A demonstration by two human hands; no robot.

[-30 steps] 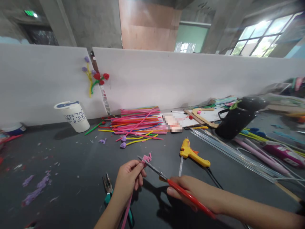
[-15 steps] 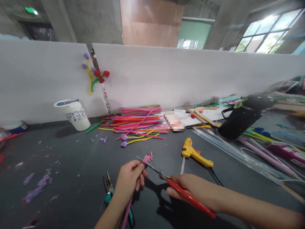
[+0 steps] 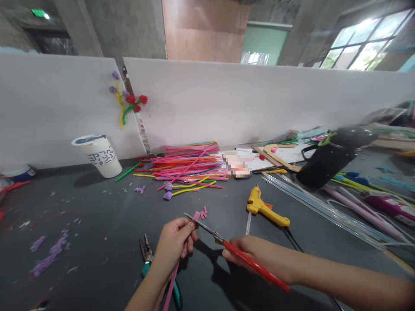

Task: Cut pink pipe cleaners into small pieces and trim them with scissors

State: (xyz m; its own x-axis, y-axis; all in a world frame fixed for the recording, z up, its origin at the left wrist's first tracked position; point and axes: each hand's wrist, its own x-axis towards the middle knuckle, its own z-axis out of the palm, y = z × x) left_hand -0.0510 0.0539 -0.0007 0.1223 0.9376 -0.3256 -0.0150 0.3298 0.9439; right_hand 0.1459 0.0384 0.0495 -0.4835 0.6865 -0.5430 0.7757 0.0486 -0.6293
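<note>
Between the thumb and fingers of my left hand (image 3: 177,239) is a pink pipe cleaner (image 3: 171,287), its long end trailing down toward me and its tip poking out above the fingertips. My right hand (image 3: 248,255) is wrapped round the red handles of a pair of scissors (image 3: 256,264). The blades lie across the pipe cleaner's tip, right at my left fingertips. Just beyond them, several short cut pink pieces (image 3: 203,213) rest on the dark table. Pliers (image 3: 147,255) with teal handles lie partly under my left forearm.
A yellow glue gun (image 3: 264,208) lies beyond my right hand. Bundled pipe cleaners (image 3: 188,166) lie at the back, purple-tipped yellow stems (image 3: 191,187) before them. A white cup (image 3: 103,157) stands left, a black bottle (image 3: 330,157) leans right, near clear glue sticks (image 3: 311,203). Purple scraps (image 3: 53,255) litter the left.
Both hands, with the scissors and pipe cleaner, have shifted very slightly left in view. The blades remain across the pipe cleaner's tip, and the loose pieces lie as before.
</note>
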